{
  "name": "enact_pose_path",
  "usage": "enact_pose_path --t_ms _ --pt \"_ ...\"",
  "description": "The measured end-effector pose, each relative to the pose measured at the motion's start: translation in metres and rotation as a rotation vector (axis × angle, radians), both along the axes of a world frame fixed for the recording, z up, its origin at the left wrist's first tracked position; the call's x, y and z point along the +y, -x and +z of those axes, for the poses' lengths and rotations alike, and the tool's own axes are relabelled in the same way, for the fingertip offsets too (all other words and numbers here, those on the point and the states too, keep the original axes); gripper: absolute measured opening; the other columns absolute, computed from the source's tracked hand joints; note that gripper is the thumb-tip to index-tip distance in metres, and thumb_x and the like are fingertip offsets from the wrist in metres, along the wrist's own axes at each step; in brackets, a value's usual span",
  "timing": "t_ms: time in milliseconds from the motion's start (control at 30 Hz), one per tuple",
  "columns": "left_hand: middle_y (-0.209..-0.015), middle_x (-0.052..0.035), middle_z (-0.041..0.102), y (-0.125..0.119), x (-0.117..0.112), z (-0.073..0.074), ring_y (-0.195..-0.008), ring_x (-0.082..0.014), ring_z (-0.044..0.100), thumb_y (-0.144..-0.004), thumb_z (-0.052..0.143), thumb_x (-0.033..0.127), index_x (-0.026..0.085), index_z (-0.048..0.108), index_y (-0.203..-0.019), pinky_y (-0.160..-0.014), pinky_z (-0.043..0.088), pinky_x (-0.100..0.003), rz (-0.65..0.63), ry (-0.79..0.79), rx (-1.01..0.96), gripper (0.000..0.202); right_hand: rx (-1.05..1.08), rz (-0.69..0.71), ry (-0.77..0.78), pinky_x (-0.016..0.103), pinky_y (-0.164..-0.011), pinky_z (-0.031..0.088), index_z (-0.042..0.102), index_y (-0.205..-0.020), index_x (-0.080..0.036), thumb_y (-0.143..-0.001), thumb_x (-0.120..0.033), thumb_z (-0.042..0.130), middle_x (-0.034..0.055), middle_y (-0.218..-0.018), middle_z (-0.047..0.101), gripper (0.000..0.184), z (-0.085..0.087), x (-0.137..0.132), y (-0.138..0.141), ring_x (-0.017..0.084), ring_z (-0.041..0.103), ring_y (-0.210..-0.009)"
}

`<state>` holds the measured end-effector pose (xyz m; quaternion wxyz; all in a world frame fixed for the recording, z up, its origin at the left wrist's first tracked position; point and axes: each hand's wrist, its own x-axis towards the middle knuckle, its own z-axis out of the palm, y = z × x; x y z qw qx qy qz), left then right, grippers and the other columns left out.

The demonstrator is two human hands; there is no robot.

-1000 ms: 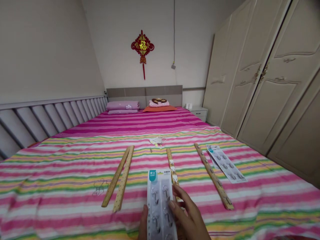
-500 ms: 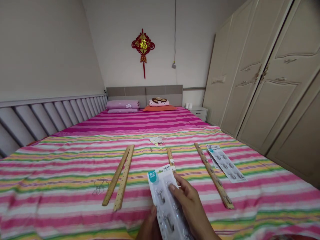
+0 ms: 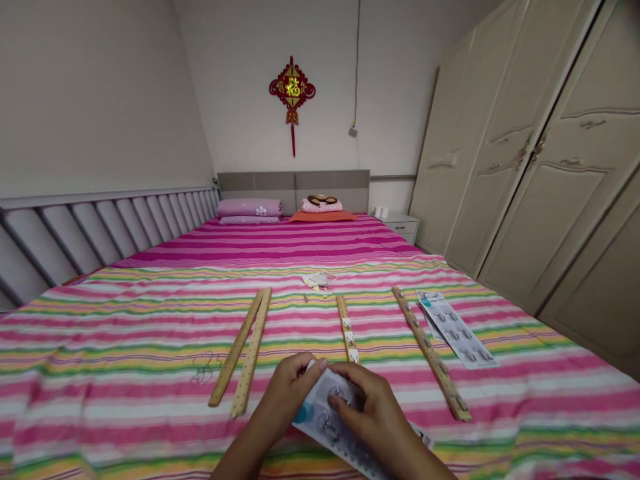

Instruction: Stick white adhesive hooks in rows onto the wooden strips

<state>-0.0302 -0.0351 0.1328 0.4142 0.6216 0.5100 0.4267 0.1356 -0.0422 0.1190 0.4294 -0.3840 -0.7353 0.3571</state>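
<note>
Both hands grip a blister pack of metal hooks (image 3: 327,427), tilted above the near part of the bed. My left hand (image 3: 287,390) pinches its upper edge between thumb and fingers. Across the pack's upper right lies my right hand (image 3: 373,407), its thumb beside a clear blister and its fingers curled over the edge. Just beyond the hands, a wooden strip with white hooks (image 3: 347,327) lies partly hidden behind them. To the right rests a second wooden strip with metal hooks (image 3: 430,353), next to a flat hook pack (image 3: 460,333).
Two bare perforated wooden strips (image 3: 253,353) lie at the left, beside a tangle of thin thread or wire (image 3: 205,367). Torn packaging scraps (image 3: 319,280) sit farther up the striped sheet (image 3: 125,400). Pillows (image 3: 250,208) are by the headboard; a wardrobe (image 3: 520,153) stands at right.
The pack has been turned and lowered toward me. My left hand has come up from its lower left side to its upper edge, and my right hand's fingers have curled over it.
</note>
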Motion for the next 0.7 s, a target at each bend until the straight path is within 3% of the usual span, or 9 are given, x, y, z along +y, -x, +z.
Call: enact_pose_path --t_ms 100,200,267,467,600,700 --pt "-0.058 0.0041 0.042 -0.010 0.004 0.002 -0.057 -0.0112 0.042 -0.082 0.048 0.041 0.017 0.051 -0.061 -0.053 0.033 -0.021 -0.050 -0.031 0.021 0.033 -0.030 -0.002 -0.007 0.026 -0.073 0.046 0.063 -0.100 -0.024 -0.073 -0.014 0.061 0.0005 -0.090 0.069 0.029 0.004 0.008 -0.002 0.018 0.063 -0.081" --pt "-0.059 0.0039 0.041 -0.018 0.004 0.004 -0.058 -0.0117 0.042 -0.085 0.043 0.041 0.018 0.046 -0.058 -0.056 0.032 -0.022 -0.015 -0.147 0.094 0.035 -0.113 -0.008 0.020 0.022 -0.056 0.041 0.066 -0.078 -0.020 -0.073 -0.024 0.063 -0.0023 -0.066 0.064 0.007 0.004 0.018 -0.005 0.015 0.057 -0.062" --pt "-0.056 0.0045 0.038 -0.022 0.006 0.006 -0.056 -0.0113 0.040 -0.085 0.042 0.041 0.019 0.041 -0.055 -0.055 0.030 -0.022 -0.006 -0.186 0.149 0.037 -0.178 0.015 0.034 0.020 -0.049 0.034 0.061 -0.063 -0.018 -0.075 -0.029 0.062 -0.0046 -0.054 0.054 0.016 0.003 0.023 -0.006 0.012 0.050 -0.053" --pt "-0.054 0.0063 0.031 -0.025 0.016 0.002 -0.051 -0.0093 0.033 -0.081 0.046 0.047 0.020 0.037 -0.056 -0.048 0.027 -0.021 -0.043 0.011 -0.103 0.038 -0.309 0.007 -0.011 0.020 -0.047 0.023 0.042 -0.053 -0.018 -0.078 -0.033 0.059 -0.0076 -0.050 0.035 0.034 0.004 0.030 -0.008 0.009 0.038 -0.050" --pt "-0.052 0.0068 0.033 -0.027 0.017 0.001 -0.048 -0.0087 0.034 -0.078 0.050 0.049 0.019 0.041 -0.058 -0.045 0.025 -0.020 -0.063 0.160 -0.255 0.037 -0.422 -0.051 -0.102 0.021 -0.048 0.021 0.039 -0.052 -0.018 -0.079 -0.033 0.059 -0.0072 -0.049 0.038 0.036 0.009 0.028 -0.010 0.009 0.042 -0.049" --pt "-0.050 0.0070 0.035 -0.029 0.019 0.000 -0.046 -0.0078 0.033 -0.074 0.055 0.051 0.019 0.042 -0.055 -0.044 0.025 -0.019 -0.045 0.173 -0.314 0.040 -0.503 -0.078 -0.192 0.022 -0.049 0.022 0.045 -0.055 -0.018 -0.081 -0.034 0.056 -0.0056 -0.051 0.048 0.033 0.016 0.024 -0.011 0.010 0.047 -0.051"
